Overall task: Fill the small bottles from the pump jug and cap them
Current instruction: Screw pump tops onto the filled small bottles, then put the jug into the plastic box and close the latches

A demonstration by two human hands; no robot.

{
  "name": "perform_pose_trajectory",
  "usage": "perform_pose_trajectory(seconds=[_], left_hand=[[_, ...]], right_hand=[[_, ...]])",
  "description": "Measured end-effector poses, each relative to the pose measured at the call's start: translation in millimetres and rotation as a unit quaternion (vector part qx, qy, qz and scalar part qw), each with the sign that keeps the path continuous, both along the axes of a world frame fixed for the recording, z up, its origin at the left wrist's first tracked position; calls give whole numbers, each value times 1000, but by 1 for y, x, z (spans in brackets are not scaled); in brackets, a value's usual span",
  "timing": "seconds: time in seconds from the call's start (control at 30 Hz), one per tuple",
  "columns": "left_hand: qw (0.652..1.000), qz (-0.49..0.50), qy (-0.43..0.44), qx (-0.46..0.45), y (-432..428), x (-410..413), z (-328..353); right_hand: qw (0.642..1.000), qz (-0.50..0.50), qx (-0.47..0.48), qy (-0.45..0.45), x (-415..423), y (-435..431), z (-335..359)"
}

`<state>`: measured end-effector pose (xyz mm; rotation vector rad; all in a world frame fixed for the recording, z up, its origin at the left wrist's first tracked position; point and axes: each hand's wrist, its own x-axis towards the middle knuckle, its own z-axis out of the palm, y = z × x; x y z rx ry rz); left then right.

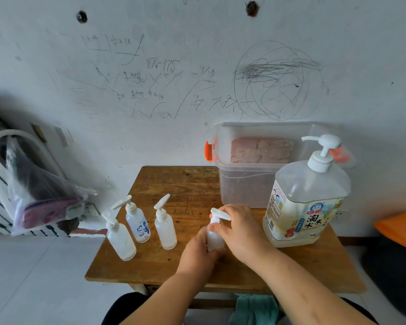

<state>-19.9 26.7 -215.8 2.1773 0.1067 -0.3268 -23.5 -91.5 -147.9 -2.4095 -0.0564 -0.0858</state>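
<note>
On table (150, 266) beside jug (309, 202), left hand (196, 250) wraps bottle (214, 240) low, right hand (238, 228) pinches pump cap (220, 215). Looks light, thin, squeezable, maybe slick; hold body gently, twist at collar.

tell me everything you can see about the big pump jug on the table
The pump jug is a large clear plastic bottle with a white pump head whose spout points left in the picture. A cream label with Chinese print wraps its lower half; the upper half looks empty. It stands upright on the right of the wooden table, just in front of a clear storage box. The left hand and right hand hold a small bottle beside it; neither touches the jug.
</note>
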Motion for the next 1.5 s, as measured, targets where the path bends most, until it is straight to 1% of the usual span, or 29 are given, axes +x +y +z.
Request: perform_pose_trajectory(seconds=[0.23,0.3,0.4,0.47,0.5,0.57,0.63,0.67,0.73,0.77,0.83,0.93,1.0,1.07,1.13,1.2,1.23,1.27,1.33,1.4,1.5], left_hand=[[1000,16,-3,16,-2,-1,3],[1000,23,0,20,-3,-2,4],[1000,20,10,21,-4,-4,7],[1000,12,15,15,-4,-5,10],[1000,9,13,9,-3,-5,11],[1000,10,5,-5,-2,-5,16],[1000,11,-19,-8,-3,-4,24],[999,9,-31,-4,-3,-4,27],[998,7,-59,-1,-5,-5,36],[997,6,-72,-4,-6,-5,42],[996,2,-92,-6,-6,-5,51],[992,-11,-123,1,-6,-7,71],[990,-21,-141,10,-5,-9,82],[986,-26,-161,19,-3,-11,94],[984,-30,-175,20,-3,-13,104],[981,-33,-191,15,-4,-16,114],[979,-34,-200,14,-5,-17,119],[977,-35,-210,14,-7,-19,123],[973,-34,-230,7,-11,-21,133],[969,-36,-245,-1,-14,-22,143],[965,-47,-259,-8,-17,-20,156]], right_hand=[[999,-34,-8,-38,-5,7,-4],[999,-29,-5,-22,-5,6,-2],[1000,14,10,16,-6,-3,7],[1000,9,18,24,-13,-14,20],[1000,-7,14,7,-16,-20,27],[995,-48,-18,-87,-23,-33,44],[975,-84,-51,-200,-28,-49,64],[964,-106,-64,-237,-29,-57,74],[944,-161,-87,-273,-31,-76,96],[939,-191,-101,-267,-32,-84,106],[940,-228,-137,-214,-26,-98,120],[958,-217,-158,-99,-10,-114,135],[975,-186,-114,-48,0,-124,142],[984,-178,-12,-23,7,-130,149],[980,-177,93,0,10,-132,156],[963,-184,198,15,8,-130,160],[955,-184,232,17,6,-127,160],[952,-184,244,12,3,-124,160],[957,-181,225,-8,-1,-118,158],[963,-171,204,-43,-6,-113,165],[960,-146,216,-108,-10,-107,191]])
